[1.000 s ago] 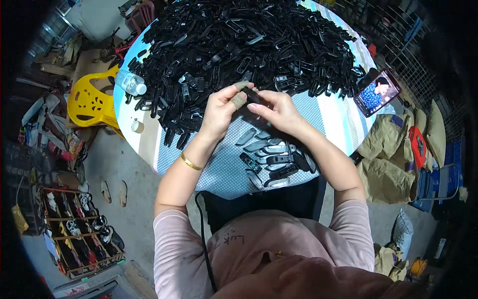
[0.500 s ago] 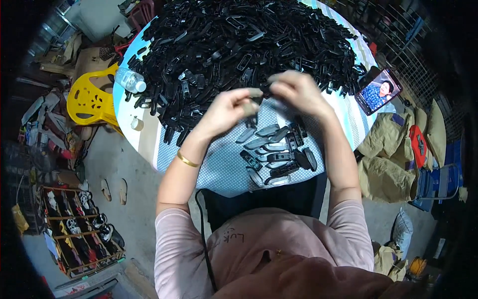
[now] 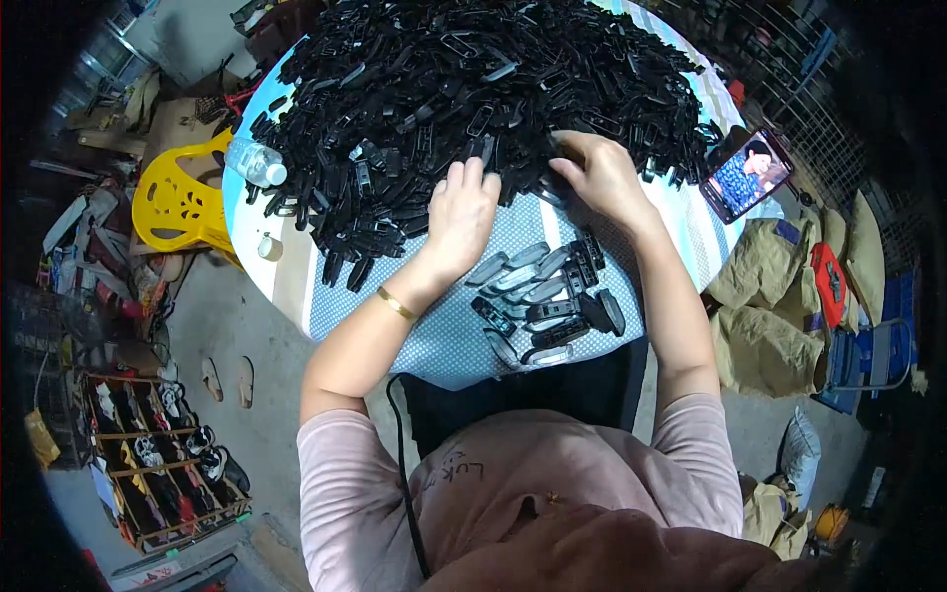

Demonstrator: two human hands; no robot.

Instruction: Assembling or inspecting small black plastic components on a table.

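A large heap of small black plastic parts (image 3: pixel 414 89), elongated and frame-like, covers the far part of the round table. At its near edge my left hand (image 3: pixel 462 219) has its fingers bunched and bent down; what they hold, if anything, is hidden. A greyish-black part (image 3: pixel 481 150) lies just beyond those fingertips. My right hand (image 3: pixel 600 176) reaches into the heap from the right, thumb and forefinger apart, nothing visibly gripped. Between my forearms, closer to me, a loose group of black and grey oval parts (image 3: pixel 548 311) lies on the patterned tablecloth (image 3: pixel 434 345).
A clear plastic bottle (image 3: pixel 256 163) lies at the table's left, by a small pale cup (image 3: pixel 269 247). A propped phone (image 3: pixel 747 178) stands at the right edge. Beside the table are a yellow chair (image 3: pixel 182 197), brown sacks (image 3: pixel 764 345) and a shoe rack (image 3: pixel 163 459).
My hands have moved from above the near edge of the heap down to the parts. The left hand has turned back-up; the right has shifted slightly right, and its thumb and forefinger are apart.
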